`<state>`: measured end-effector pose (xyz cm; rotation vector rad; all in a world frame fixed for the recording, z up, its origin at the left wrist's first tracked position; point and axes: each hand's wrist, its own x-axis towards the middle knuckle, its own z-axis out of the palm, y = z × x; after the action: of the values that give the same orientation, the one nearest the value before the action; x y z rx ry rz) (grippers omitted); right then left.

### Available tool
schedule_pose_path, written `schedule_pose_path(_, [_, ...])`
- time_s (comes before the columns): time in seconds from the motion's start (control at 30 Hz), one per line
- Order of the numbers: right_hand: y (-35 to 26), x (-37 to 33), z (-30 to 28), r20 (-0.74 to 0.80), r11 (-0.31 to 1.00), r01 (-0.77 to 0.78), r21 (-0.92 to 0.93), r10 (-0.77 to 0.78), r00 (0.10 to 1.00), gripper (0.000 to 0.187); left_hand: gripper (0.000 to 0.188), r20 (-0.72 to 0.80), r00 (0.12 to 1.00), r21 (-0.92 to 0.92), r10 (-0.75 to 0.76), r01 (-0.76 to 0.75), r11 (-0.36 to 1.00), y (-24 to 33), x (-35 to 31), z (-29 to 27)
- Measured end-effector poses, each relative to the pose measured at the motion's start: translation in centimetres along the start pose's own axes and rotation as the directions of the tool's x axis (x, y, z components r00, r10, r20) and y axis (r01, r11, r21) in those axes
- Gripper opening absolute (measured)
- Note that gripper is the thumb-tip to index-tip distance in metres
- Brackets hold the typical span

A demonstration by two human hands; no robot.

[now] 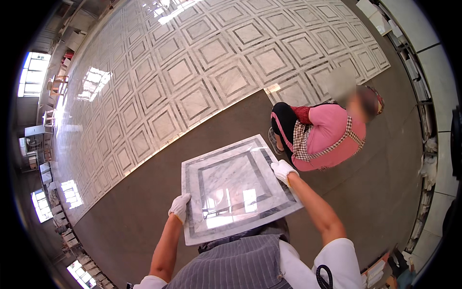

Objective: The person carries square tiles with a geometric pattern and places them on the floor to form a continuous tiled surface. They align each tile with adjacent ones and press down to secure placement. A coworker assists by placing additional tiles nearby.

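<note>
A square polished marble tile [228,180], white with a grey inlaid square border, is held out in front of my body, its near edge close to my striped apron. My left hand [179,208], in a white glove, grips its left edge. Gripping the right edge is my right hand [284,172], gloved the same way. The fingertips of both hands are partly hidden at the tile's edges. Window light reflects off its glossy face.
Ahead, rows of matching marble tiles [192,91] cover the floor. A person in a pink top [332,130] crouches just to the right, beside the laid tiles. Grey bare floor [144,192] lies around me. Stacked slabs [416,72] line the right side.
</note>
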<state>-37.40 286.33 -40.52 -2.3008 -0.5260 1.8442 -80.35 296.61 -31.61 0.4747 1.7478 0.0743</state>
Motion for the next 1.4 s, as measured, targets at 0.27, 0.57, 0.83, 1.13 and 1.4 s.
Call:
schedule_pose_path(0.27, [2.9, 3.2, -2.9, 0.084, 0.996, -0.062, -0.067, 0.068, 0.994, 0.056, 0.024, -0.081, 0.997, 0.151, 0.009, 0.003, 0.989, 3.2, 0.6, 4.3])
schedule_pose_path(0.57, [3.4, 1.7, -4.3, 0.180, 0.961, 0.068, -0.267, -0.020, 0.983, 0.053, 0.026, -0.053, 0.999, 0.177, -0.002, 0.011, 0.984, 5.0, -1.2, 5.5])
schedule_pose_path(0.83, [3.2, 0.8, -4.5, 0.159, 0.985, -0.030, -0.172, 0.058, 0.986, 0.054, 0.029, -0.040, 0.999, 0.193, 0.013, -0.005, 0.981, 4.9, -1.4, 5.5])
schedule_pose_path(1.13, [1.4, -1.3, -5.6, 0.227, 0.970, -0.017, -0.241, 0.073, 0.971, 0.052, 0.028, -0.054, 0.999, 0.144, -0.002, 0.010, 0.989, 4.6, -1.5, 5.3])
schedule_pose_path(1.4, [2.1, -1.1, -5.0, 0.157, 0.988, -0.113, -0.104, 0.129, 0.979, 0.049, 0.026, -0.030, 1.000, 0.158, 0.003, 0.002, 0.987, 5.0, -2.8, 5.8])
